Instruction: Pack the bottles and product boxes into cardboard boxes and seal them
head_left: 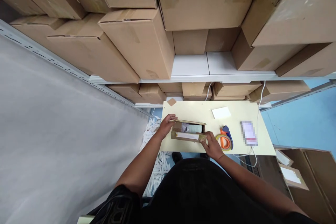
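Note:
A small open cardboard box [188,135] lies on the pale yellow table [236,106], with a pale green roll-like item inside it. My left hand [167,125] holds the box's left end, fingers curled over the far flap. My right hand [212,144] grips the box's near right corner, fingers closed on the flap that bears a white label.
An orange and blue tape dispenser [225,140] sits just right of my right hand. A white card [221,112] and a phone [249,133] with a white cable lie farther right. Shelves of large cardboard boxes [136,42] rise behind. An open carton [301,176] stands at right.

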`<move>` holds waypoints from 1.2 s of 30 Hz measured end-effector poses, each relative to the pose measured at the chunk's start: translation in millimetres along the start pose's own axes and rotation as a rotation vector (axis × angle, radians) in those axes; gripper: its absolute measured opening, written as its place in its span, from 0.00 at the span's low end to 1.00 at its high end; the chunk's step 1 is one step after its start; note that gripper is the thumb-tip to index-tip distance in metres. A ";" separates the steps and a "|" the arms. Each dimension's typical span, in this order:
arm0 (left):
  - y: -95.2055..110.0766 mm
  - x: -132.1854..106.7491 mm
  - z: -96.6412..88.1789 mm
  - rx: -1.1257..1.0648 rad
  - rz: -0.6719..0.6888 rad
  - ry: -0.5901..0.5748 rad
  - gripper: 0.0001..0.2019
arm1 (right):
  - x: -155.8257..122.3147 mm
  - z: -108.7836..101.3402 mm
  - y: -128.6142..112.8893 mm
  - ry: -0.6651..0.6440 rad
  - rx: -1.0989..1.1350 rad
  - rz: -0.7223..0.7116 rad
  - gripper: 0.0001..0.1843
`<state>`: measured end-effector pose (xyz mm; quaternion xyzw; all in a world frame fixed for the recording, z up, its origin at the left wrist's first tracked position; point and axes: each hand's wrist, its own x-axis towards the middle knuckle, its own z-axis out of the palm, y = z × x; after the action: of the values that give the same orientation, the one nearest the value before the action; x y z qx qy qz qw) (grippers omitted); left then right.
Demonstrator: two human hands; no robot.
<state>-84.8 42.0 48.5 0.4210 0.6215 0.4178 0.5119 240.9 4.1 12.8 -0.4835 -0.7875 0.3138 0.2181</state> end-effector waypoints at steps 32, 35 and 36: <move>11.0 -43.5 38.9 0.708 0.119 -0.073 0.10 | 6.5 -67.6 101.5 -0.220 -0.366 0.820 0.19; 16.6 -41.9 35.9 0.573 -0.002 -0.050 0.10 | 13.9 -84.6 72.6 -0.103 -0.362 0.600 0.24; 17.1 -41.6 35.7 0.535 -0.023 -0.039 0.10 | 18.4 -90.4 59.0 -0.050 -0.350 0.506 0.27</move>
<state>-42.8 10.7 72.0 0.5420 0.7047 0.2246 0.3989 328.2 66.0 36.0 -0.6865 -0.6895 0.2295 0.0270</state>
